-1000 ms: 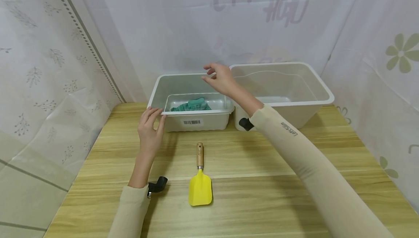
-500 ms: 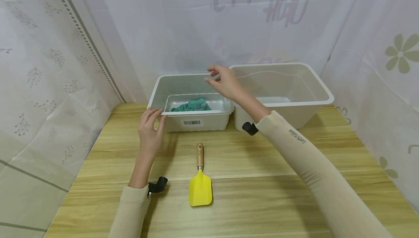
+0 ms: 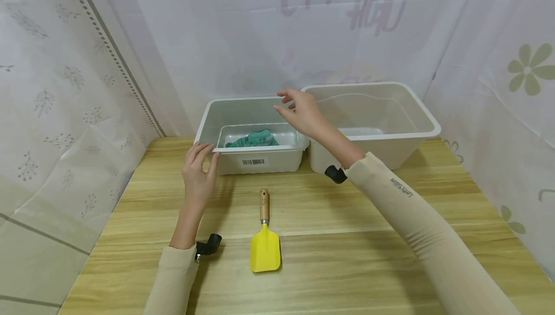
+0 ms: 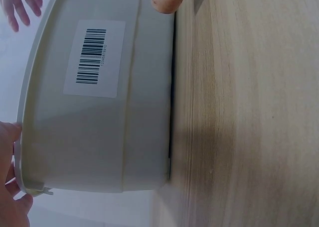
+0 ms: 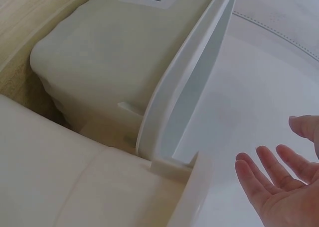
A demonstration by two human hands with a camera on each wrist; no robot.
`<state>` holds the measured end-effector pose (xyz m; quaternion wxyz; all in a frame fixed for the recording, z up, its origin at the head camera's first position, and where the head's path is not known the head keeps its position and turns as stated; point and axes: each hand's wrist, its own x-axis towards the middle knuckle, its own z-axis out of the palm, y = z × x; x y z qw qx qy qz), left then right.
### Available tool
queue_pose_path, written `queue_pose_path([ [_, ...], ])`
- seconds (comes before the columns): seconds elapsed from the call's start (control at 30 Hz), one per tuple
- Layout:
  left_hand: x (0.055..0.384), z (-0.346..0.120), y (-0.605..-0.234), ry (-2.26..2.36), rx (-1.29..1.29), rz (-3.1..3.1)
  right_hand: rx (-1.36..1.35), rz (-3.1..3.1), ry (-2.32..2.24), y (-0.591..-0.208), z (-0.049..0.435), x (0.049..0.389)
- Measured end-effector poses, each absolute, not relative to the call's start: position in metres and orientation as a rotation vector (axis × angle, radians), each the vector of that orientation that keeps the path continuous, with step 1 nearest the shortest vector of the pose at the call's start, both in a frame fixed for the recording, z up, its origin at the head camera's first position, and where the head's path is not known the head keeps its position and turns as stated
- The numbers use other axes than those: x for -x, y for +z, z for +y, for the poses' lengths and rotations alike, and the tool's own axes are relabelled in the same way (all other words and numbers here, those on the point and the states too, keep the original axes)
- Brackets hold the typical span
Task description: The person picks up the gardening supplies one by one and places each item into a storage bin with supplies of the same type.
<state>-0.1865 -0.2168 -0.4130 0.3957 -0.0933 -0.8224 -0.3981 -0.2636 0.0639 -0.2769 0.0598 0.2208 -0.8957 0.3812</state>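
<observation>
My left hand (image 3: 199, 175) grips the front left corner of the left bin (image 3: 282, 161), thumb and fingers at its rim. In the left wrist view, fingertips (image 4: 24, 203) touch the corner below the lip. A crumpled green thing with dark streaks (image 3: 258, 138), perhaps cloth, lies inside this bin; the front wall hides part of it. My right hand (image 3: 301, 110) hangs above where the two bins meet, fingers spread and slightly bent, holding nothing. On the table lies a yellow shovel (image 3: 265, 250) with a wooden handle (image 3: 264, 204) pointing toward the bins.
A larger, taller off-white bin (image 3: 373, 149) stands right of the left bin, their rims meeting. A barcode label (image 3: 253, 162) is on the left bin's front. Patterned curtains (image 3: 208, 26) hang behind and at both sides of the wooden table (image 3: 338, 257).
My right hand has drawn back slightly to the right and toward me above the bins. The left hand, shovel and green thing look the same.
</observation>
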Motion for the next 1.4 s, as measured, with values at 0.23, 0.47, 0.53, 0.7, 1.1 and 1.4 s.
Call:
queue_pose_path([
  [0.23,0.188,-0.217,-0.413,-0.999,0.231,-2.083,-0.648,-2.710,1.147,-0.278,0.068,0.259],
  [0.47,0.188,-0.217,-0.412,-1.003,0.230,-2.085,-0.622,-2.706,1.168,-0.277,0.075,0.254],
  [0.53,0.188,-0.217,-0.412,-1.004,0.230,-2.087,-0.630,-2.697,1.154,-0.278,0.077,0.252],
  [0.7,0.187,-0.217,-0.411,-1.004,0.228,-2.093,-0.648,-2.665,1.136,-0.279,0.082,0.248],
  [1.1,0.188,-0.217,-0.411,-0.996,0.225,-2.094,-0.629,-2.635,1.114,-0.285,0.091,0.238],
  [1.4,0.189,-0.217,-0.412,-0.995,0.229,-2.087,-0.622,-2.613,1.088,-0.289,0.102,0.232],
])
